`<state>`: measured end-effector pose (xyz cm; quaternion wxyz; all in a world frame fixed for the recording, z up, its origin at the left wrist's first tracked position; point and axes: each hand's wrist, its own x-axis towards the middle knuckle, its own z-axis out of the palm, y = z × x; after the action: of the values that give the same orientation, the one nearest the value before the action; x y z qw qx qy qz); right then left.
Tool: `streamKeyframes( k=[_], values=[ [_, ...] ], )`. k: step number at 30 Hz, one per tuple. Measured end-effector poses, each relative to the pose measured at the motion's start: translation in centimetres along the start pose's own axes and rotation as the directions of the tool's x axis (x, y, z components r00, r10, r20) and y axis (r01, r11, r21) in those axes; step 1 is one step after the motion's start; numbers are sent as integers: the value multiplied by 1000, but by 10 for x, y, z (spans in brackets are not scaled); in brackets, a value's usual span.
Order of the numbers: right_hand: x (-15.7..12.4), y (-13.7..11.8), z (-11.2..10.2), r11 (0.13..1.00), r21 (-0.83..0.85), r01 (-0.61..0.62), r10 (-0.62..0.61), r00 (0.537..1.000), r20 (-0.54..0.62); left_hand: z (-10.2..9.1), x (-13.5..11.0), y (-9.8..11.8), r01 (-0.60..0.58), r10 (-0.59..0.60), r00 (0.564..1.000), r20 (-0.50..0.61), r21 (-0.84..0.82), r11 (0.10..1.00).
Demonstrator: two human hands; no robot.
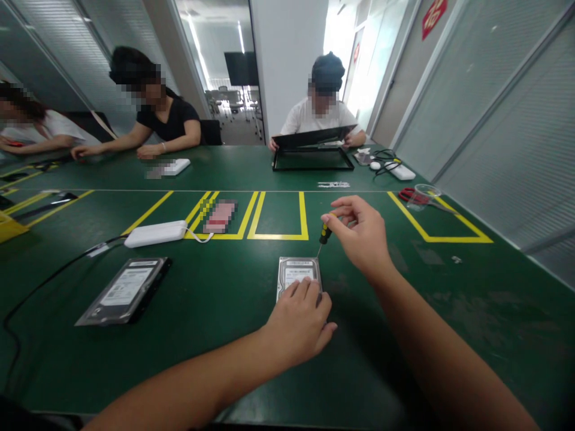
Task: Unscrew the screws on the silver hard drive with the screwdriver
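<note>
A small silver hard drive (pixel 299 263) with a white label lies flat on the green table in front of me. My left hand (pixel 299 317) rests over its near half, fingers on the top and thumb at the right side, holding it down and hiding much of it. Between the thumb and fingers of my right hand (pixel 359 230) is a yellow-and-black screwdriver (pixel 326 232), tilted slightly. Its thin tip meets the drive's far right corner; any screw there is too small to make out. To the left lies a larger hard drive (pixel 126 290) with a white label.
A white power bank (pixel 156 233) with cables sits beyond the larger drive, linked to a phone (pixel 220 216). Red scissors (pixel 415 196) and a clear plastic cup (pixel 426 191) lie at the right. Across the table a person holds a black frame (pixel 314 167); other people sit at the left.
</note>
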<state>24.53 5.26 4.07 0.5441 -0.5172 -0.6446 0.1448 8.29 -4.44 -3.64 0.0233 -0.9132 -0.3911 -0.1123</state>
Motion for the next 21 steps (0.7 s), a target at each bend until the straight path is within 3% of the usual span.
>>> streamKeyframes(
  k=[5,12,21],
  values=[
    [-5,4,-5,992,-121,26,-24,1000,12,-7,12,6,-15,11,998,54,81,997],
    [-6,11,-4,989,-118,91,-91,996,1,-11,31,19,51,-58,994,97,79,996],
    [-4,11,-4,991,-117,72,-70,997,17,-10,21,37,129,-149,974,168,127,983]
  ],
)
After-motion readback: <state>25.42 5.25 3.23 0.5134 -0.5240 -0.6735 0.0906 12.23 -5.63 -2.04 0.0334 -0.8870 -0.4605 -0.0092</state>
